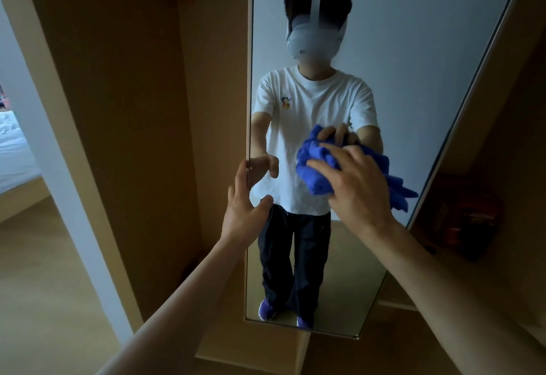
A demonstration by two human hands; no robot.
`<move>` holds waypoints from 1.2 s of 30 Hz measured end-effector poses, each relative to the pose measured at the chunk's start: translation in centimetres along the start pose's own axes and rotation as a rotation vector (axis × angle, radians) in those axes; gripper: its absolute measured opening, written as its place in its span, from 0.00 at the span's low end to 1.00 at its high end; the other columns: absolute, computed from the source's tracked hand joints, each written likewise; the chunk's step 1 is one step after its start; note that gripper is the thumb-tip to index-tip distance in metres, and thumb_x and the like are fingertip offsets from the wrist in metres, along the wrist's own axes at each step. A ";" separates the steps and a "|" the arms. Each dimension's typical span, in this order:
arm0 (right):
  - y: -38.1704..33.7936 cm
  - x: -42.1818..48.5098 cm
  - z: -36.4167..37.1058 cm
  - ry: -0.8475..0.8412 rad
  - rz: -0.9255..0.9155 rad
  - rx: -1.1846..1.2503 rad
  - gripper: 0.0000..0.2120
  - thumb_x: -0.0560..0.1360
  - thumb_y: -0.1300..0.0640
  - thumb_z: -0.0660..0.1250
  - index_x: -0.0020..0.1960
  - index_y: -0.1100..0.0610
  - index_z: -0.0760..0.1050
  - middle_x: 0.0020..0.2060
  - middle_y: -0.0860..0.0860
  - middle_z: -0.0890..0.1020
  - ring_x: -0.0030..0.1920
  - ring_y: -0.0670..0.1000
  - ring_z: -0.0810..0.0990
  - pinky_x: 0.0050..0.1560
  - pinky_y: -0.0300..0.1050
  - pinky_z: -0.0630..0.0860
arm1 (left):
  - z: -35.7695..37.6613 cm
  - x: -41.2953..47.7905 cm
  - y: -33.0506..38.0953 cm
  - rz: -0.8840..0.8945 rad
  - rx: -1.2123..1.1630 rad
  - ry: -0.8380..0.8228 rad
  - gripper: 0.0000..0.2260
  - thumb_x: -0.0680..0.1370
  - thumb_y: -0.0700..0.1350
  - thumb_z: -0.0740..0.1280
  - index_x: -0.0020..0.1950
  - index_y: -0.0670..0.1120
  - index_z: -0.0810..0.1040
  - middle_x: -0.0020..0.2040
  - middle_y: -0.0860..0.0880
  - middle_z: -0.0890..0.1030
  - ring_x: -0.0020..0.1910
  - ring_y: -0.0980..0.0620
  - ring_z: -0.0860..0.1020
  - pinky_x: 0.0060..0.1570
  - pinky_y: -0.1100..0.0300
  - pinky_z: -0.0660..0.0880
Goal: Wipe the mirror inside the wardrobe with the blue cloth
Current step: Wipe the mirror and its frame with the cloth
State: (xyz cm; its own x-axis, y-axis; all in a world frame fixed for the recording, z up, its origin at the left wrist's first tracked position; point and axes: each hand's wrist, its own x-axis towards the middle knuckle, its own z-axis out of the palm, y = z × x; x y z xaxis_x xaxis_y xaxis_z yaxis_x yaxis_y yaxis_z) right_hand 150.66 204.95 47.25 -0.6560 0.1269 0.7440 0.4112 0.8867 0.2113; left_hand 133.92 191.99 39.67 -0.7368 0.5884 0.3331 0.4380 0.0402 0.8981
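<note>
Where the view begins at the far left, a bed (13, 141) with white covers shows through an opening, cut off by a pale upright post (56, 162), with wooden floor (35, 300) below it. Next comes the brown inner panel of the wardrobe (127, 94), which lies in shade.

The left hand (245, 206) reaches up from the lower middle to the left edge of the mirror (413, 49). Its fingers lie fairly straight along that edge and its thumb is spread out in front of the glass. It holds nothing, and whether the thumb touches the glass I cannot tell.

The tall mirror stands upright against the wardrobe, its foot near the floor. It reflects the person in a white T-shirt, dark trousers and purple shoes, with a white headset worn on the head.

Right of centre, the blue cloth (317, 168) is bunched up against the glass at about the reflected figure's waist height. The right hand (357, 185) holds it there, with spread fingers curled over the wad. Loose folds of cloth stick out past the hand toward the mirror's right edge, and the glass doubles them.

At the far right, beyond the slanting frame, a dim shelf (502, 256) carries dark reddish things (469, 215) too murky to make out.
</note>
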 end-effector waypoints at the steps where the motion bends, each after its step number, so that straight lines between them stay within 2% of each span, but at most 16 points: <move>1: 0.4 0.4 -0.4 0.021 0.019 -0.009 0.27 0.65 0.67 0.69 0.63 0.53 0.79 0.64 0.53 0.79 0.53 0.58 0.74 0.48 0.55 0.75 | 0.1 0.0 0.0 -0.004 0.009 0.005 0.39 0.78 0.46 0.68 0.80 0.66 0.49 0.75 0.49 0.65 0.64 0.54 0.68 0.49 0.61 0.67; 3: 0.5 -0.1 -0.2 0.030 0.005 -0.023 0.27 0.65 0.66 0.66 0.63 0.54 0.79 0.64 0.54 0.78 0.53 0.58 0.74 0.49 0.55 0.75 | 0.2 0.1 -0.2 0.002 0.020 0.015 0.39 0.78 0.46 0.69 0.80 0.66 0.49 0.76 0.48 0.65 0.63 0.55 0.67 0.45 0.64 0.67; 5: 0.0 -2.1 0.9 -0.010 -0.050 -0.014 0.25 0.67 0.66 0.65 0.63 0.55 0.80 0.64 0.55 0.79 0.53 0.59 0.75 0.48 0.54 0.75 | 0.3 0.0 -0.3 0.008 0.015 0.021 0.39 0.78 0.46 0.69 0.80 0.66 0.49 0.76 0.48 0.65 0.63 0.55 0.67 0.46 0.63 0.67; 9: -0.1 -5.2 2.2 -0.126 -0.112 -0.012 0.25 0.67 0.66 0.73 0.62 0.53 0.81 0.63 0.53 0.80 0.52 0.56 0.77 0.43 0.50 0.73 | 0.2 -0.1 -0.1 0.006 0.012 0.019 0.39 0.76 0.49 0.68 0.80 0.65 0.50 0.76 0.48 0.65 0.66 0.52 0.68 0.54 0.56 0.68; 11: 0.8 -4.3 1.4 -0.111 -0.080 0.004 0.26 0.65 0.66 0.73 0.62 0.52 0.81 0.63 0.52 0.80 0.53 0.57 0.76 0.43 0.52 0.73 | 0.3 -0.2 0.0 0.012 0.006 0.021 0.39 0.75 0.50 0.67 0.80 0.64 0.50 0.77 0.48 0.65 0.67 0.52 0.69 0.54 0.57 0.69; 13: 1.7 -2.5 0.1 -0.066 -0.018 0.001 0.27 0.65 0.65 0.68 0.63 0.51 0.79 0.65 0.51 0.78 0.54 0.57 0.74 0.45 0.53 0.73 | 0.6 -0.3 0.0 0.011 0.014 0.040 0.40 0.76 0.49 0.68 0.81 0.65 0.49 0.77 0.49 0.64 0.64 0.56 0.66 0.48 0.65 0.67; 15: 2.7 -1.1 -1.0 -0.026 0.026 -0.003 0.28 0.65 0.65 0.65 0.63 0.51 0.78 0.65 0.51 0.77 0.53 0.57 0.73 0.47 0.55 0.73 | 1.1 -0.4 0.0 -0.005 0.031 0.072 0.39 0.78 0.47 0.69 0.81 0.65 0.48 0.77 0.49 0.63 0.62 0.58 0.65 0.42 0.69 0.64; 18: 2.8 -1.9 -0.4 0.001 0.014 -0.016 0.27 0.65 0.65 0.64 0.63 0.53 0.78 0.64 0.53 0.78 0.54 0.58 0.73 0.48 0.55 0.73 | 1.8 -0.8 0.1 -0.011 0.039 0.111 0.39 0.79 0.48 0.68 0.81 0.64 0.47 0.77 0.48 0.63 0.61 0.58 0.65 0.41 0.66 0.64; 21: 2.0 -5.2 1.4 -0.055 -0.051 -0.010 0.25 0.67 0.68 0.69 0.63 0.55 0.80 0.65 0.55 0.78 0.54 0.59 0.76 0.46 0.54 0.74 | 2.1 -1.0 0.2 0.003 0.046 0.132 0.38 0.80 0.49 0.68 0.82 0.63 0.47 0.77 0.49 0.62 0.61 0.58 0.66 0.40 0.66 0.65; 24: 2.2 -6.5 1.5 -0.118 -0.087 -0.006 0.26 0.66 0.69 0.72 0.62 0.53 0.81 0.64 0.53 0.79 0.53 0.58 0.76 0.43 0.53 0.73 | 2.2 -1.2 0.4 0.012 0.050 0.139 0.38 0.80 0.49 0.68 0.82 0.62 0.47 0.78 0.49 0.61 0.63 0.59 0.65 0.47 0.62 0.67; 27: 3.9 -4.0 -0.5 -0.047 -0.020 -0.024 0.29 0.64 0.68 0.67 0.63 0.52 0.79 0.65 0.53 0.78 0.53 0.58 0.74 0.45 0.53 0.72 | 2.1 -1.3 0.7 0.014 0.054 0.142 0.38 0.80 0.49 0.68 0.82 0.62 0.47 0.79 0.48 0.61 0.64 0.59 0.64 0.52 0.57 0.67; 31: 6.6 -1.9 -2.8 0.072 0.058 -0.066 0.30 0.62 0.67 0.66 0.64 0.52 0.77 0.65 0.53 0.77 0.53 0.59 0.73 0.50 0.54 0.70 | 2.5 -1.6 0.8 0.022 0.070 0.157 0.38 0.81 0.50 0.67 0.82 0.61 0.46 0.79 0.48 0.60 0.64 0.58 0.64 0.49 0.58 0.67; 34: 5.8 -4.5 -1.5 0.001 -0.004 -0.065 0.30 0.63 0.68 0.68 0.64 0.55 0.79 0.66 0.55 0.77 0.54 0.60 0.74 0.48 0.59 0.74 | 2.7 -1.7 0.7 0.006 0.076 0.173 0.38 0.81 0.50 0.67 0.82 0.60 0.46 0.79 0.48 0.60 0.63 0.59 0.64 0.48 0.59 0.68; 36: 5.3 -6.6 -0.5 -0.058 -0.030 -0.047 0.29 0.63 0.70 0.71 0.63 0.55 0.80 0.65 0.56 0.78 0.54 0.61 0.76 0.45 0.58 0.76 | 3.0 -1.7 0.7 -0.004 0.081 0.181 0.38 0.81 0.50 0.67 0.82 0.60 0.46 0.78 0.48 0.61 0.62 0.59 0.65 0.43 0.63 0.67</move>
State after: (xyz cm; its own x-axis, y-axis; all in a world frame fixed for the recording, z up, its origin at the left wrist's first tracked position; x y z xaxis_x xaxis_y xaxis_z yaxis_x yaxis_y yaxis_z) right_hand 157.48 208.63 43.76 -0.7034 0.1271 0.6993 0.4189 0.8690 0.2633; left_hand 136.98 193.43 38.90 -0.8159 0.4338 0.3823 0.4695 0.1111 0.8759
